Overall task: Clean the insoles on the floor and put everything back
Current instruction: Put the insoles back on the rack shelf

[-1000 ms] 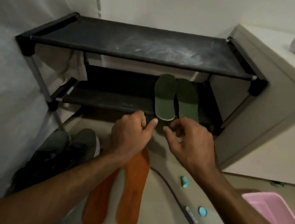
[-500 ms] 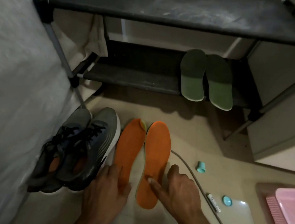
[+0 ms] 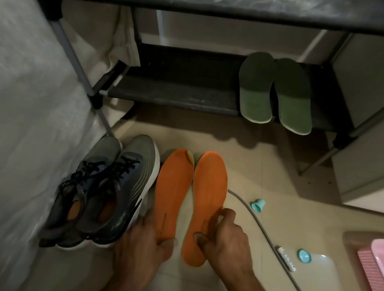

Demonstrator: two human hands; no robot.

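Orange insoles: two flat orange foam insoles lie side by side on the pale tiled floor (image 3: 276, 176), toes toward the rack; the left orange insole (image 3: 173, 190) and the right orange insole (image 3: 209, 193) touch along their inner edges.
Left hand: the left hand (image 3: 141, 245) holds the heel end of the left orange insole, thumb on top, the other fingers at its outer edge beside the shoe.
Right hand: the right hand (image 3: 224, 238) pinches the heel half of the right orange insole, thumb on its surface, curled fingers at its outer edge.
Green insoles: a pair of flat green insoles (image 3: 275, 92) rests on the lower shelf of the black fabric-and-metal shoe rack (image 3: 167, 92), heels overhanging the front edge; this pair looks already put back.
Shoes: a pair of grey laced running shoes (image 3: 103, 195) stands just left of the orange insoles; orange shows inside both openings, so whether they already hold insoles I cannot tell.
Progress: judged late; the orange pair is not yet stowed, and whether it is cleaned cannot be told.
Pink basin: a pink plastic basin (image 3: 382, 266) sits at the right edge; contents out of view.
Loose items: a grey cable (image 3: 260, 228), two small teal caps (image 3: 258, 204) and a small white tube (image 3: 286, 259) remain on the floor.
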